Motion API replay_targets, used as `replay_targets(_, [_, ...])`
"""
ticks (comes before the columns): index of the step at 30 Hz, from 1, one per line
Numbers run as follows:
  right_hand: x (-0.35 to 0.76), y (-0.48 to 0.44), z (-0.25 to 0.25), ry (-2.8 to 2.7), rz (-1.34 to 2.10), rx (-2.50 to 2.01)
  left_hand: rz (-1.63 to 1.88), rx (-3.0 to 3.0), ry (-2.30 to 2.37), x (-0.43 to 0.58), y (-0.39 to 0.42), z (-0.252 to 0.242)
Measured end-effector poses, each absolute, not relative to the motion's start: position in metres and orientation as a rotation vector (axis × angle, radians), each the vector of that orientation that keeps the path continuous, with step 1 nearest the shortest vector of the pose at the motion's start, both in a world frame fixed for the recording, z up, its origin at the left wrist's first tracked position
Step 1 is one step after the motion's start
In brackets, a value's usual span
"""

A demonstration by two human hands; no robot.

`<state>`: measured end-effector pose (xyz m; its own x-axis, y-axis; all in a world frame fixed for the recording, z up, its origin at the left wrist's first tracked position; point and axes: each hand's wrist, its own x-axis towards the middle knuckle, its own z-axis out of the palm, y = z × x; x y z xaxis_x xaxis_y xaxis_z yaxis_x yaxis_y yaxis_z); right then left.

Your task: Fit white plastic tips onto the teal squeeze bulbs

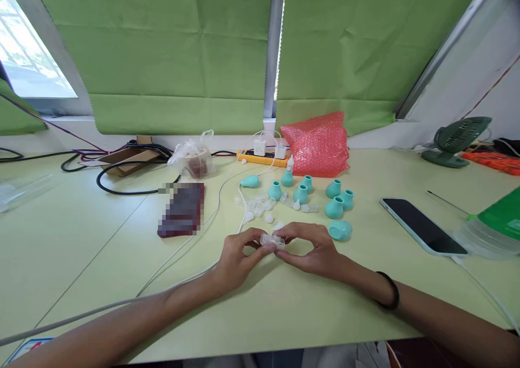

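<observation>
Between my two hands is a small clear plastic piece point(272, 241), pinched from both ends just above the table. My left hand point(239, 254) grips its left end with thumb and fingers. The fingertips of my right hand point(311, 249) close on its right end. Just beyond lie several loose clear plastic pieces point(260, 205) and small white tips point(268, 217). Several turquoise rubber bulbs point(335, 208) stand upright behind and to the right; one turquoise bulb point(340, 230) lies on its side near my right hand. Another bulb point(287, 177) carries a white tip on its neck.
A dark red phone point(182, 210) lies left, a charging phone point(422, 224) right beside a green-and-clear container point(495, 224). White cables point(219, 200) cross the table under my left arm. Behind are an orange power strip point(260, 158), pink bubble wrap point(317, 146) and a green fan point(455, 140).
</observation>
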<state>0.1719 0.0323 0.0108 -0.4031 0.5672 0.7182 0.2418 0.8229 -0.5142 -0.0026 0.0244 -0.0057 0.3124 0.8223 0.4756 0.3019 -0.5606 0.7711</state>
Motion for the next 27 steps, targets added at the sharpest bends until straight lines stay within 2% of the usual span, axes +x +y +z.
replay_targets(6, [0.177,0.035,0.012,-1.784,1.213,-0.788,1.245,2.201,0.899,-0.004,0.022,-0.007])
replay_targets(10, [0.178,0.041,0.014,-1.651,1.528,-0.765,1.219,2.204,0.893,-0.004,0.022,-0.007])
replay_targets(14, [0.179,0.043,0.018,-1.628,1.631,-0.739,1.217,2.201,0.897,-0.004,0.022,-0.007])
replay_targets(27, [0.18,0.045,0.016,-1.588,1.667,-0.747,1.203,2.253,0.888,-0.005,0.022,-0.008])
